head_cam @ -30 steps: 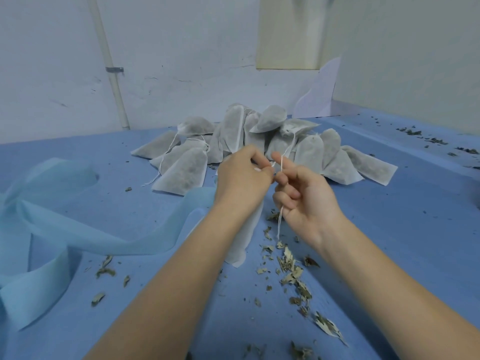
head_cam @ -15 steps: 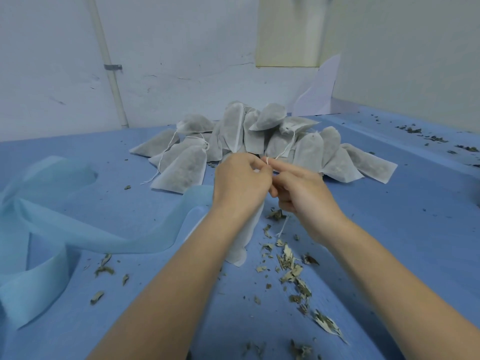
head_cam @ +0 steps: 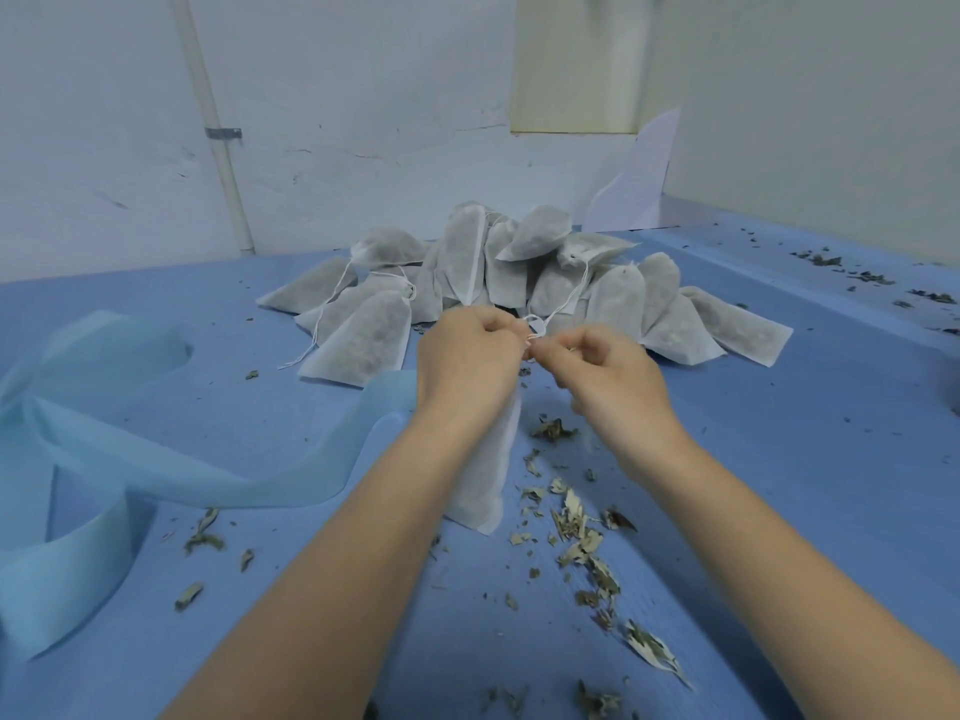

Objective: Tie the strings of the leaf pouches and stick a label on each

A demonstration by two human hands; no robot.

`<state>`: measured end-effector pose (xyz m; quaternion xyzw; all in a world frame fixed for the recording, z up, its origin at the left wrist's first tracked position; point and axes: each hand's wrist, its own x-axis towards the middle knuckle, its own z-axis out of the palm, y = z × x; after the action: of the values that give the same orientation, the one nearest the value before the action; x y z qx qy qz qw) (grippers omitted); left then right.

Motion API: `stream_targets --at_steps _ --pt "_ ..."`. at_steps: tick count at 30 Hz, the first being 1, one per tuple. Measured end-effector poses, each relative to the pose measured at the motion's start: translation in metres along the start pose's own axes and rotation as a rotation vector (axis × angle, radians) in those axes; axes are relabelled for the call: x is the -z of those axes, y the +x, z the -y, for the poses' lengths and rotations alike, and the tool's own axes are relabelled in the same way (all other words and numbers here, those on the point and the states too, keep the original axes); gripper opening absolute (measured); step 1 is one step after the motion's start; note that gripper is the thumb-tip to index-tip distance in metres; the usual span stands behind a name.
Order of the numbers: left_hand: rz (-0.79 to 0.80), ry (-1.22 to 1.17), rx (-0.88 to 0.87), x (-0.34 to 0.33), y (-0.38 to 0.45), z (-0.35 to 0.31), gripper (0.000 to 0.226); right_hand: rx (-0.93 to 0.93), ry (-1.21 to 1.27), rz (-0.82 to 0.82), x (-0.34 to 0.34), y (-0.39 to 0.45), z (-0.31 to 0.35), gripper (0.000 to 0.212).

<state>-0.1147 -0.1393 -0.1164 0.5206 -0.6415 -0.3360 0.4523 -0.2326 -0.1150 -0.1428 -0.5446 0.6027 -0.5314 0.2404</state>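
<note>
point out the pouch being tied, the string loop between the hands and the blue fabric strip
pouch being tied (head_cam: 488, 475), head view, on its white lower body below the left wrist
string loop (head_cam: 535, 324), head view, on the loop between the fingertips
blue fabric strip (head_cam: 208, 470), head view, on its flat middle stretch

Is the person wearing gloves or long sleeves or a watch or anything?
No. The left hand and the right hand are both bare, with no gloves and no rings that I can see. Both forearms are bare all the way down to the edge of the picture, so no sleeves show. There is no watch or bracelet on either wrist.
</note>
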Motion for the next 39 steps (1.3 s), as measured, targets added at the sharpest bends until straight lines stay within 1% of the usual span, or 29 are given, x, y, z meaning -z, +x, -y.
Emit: stream_targets --at_steps 2,5,8,9,11,13,14,15,16,17,19,20,22,24,26,29,32,34,37,39 --pt "0.016 -0.079 0.018 0.002 0.002 0.001 0.021 -0.128 0.156 0.121 0.005 0.003 -0.001 0.018" --pt "0.089 -0.052 -0.007 0.004 0.003 0.002 0.029 -0.283 0.361 0.240 0.015 0.009 -0.003 0.014" --pt "0.188 0.000 -0.045 0.006 0.002 0.001 0.030 -0.339 0.435 0.323 0.022 0.013 -0.004 0.011" --pt "0.224 0.025 -0.065 0.006 0.001 0.001 0.026 -0.344 0.438 0.338 0.024 0.013 -0.005 0.017" --pt "0.265 0.124 -0.122 0.007 -0.001 -0.003 0.021 -0.361 0.421 0.349 0.028 0.015 -0.005 0.027" --pt "0.257 0.299 -0.201 0.006 -0.002 -0.005 0.021 -0.383 0.414 0.348 0.029 0.016 -0.008 0.031" --pt "0.241 0.392 -0.239 0.005 -0.002 -0.007 0.021 -0.400 0.418 0.344 0.029 0.016 -0.009 0.030" --pt "0.221 0.461 -0.264 0.004 -0.002 -0.008 0.020 -0.417 0.437 0.343 0.030 0.017 -0.009 0.023" --pt "0.200 0.501 -0.273 0.002 -0.003 -0.008 0.019 -0.429 0.460 0.342 0.030 0.017 -0.010 0.014" --pt "0.179 0.516 -0.272 0.001 -0.003 -0.008 0.018 -0.438 0.496 0.342 0.030 0.018 -0.010 0.012" --pt "0.142 0.513 -0.265 0.000 -0.003 -0.005 0.017 -0.419 0.555 0.356 0.032 0.018 -0.010 0.023" --pt "0.129 0.506 -0.265 0.000 -0.003 -0.004 0.017 -0.386 0.552 0.370 0.033 0.018 -0.009 0.028" --pt "0.106 0.471 -0.256 0.000 -0.002 -0.003 0.017 -0.305 0.481 0.371 0.031 0.016 -0.009 0.029" --pt "0.091 0.432 -0.232 0.001 -0.001 -0.002 0.014 -0.267 0.406 0.306 0.028 0.015 -0.011 0.022" --pt "0.081 0.393 -0.205 0.001 -0.001 -0.002 0.014 -0.251 0.401 0.252 0.026 0.016 -0.013 0.009" --pt "0.068 0.337 -0.163 0.000 -0.001 -0.002 0.017 -0.242 0.391 0.197 0.024 0.016 -0.014 0.005" --pt "0.062 0.324 -0.132 0.000 -0.001 -0.001 0.022 -0.266 0.387 0.166 0.023 0.015 -0.012 0.004" --pt "0.084 0.312 -0.112 0.000 -0.001 -0.001 0.026 -0.313 0.429 0.158 0.023 0.016 -0.011 0.010" --pt "0.145 0.261 -0.058 0.002 -0.002 -0.004 0.022 -0.405 0.562 0.249 0.024 0.015 -0.006 0.014" --pt "0.172 0.196 -0.018 0.003 -0.003 -0.005 0.018 -0.461 0.672 0.327 0.024 0.013 -0.002 0.009"
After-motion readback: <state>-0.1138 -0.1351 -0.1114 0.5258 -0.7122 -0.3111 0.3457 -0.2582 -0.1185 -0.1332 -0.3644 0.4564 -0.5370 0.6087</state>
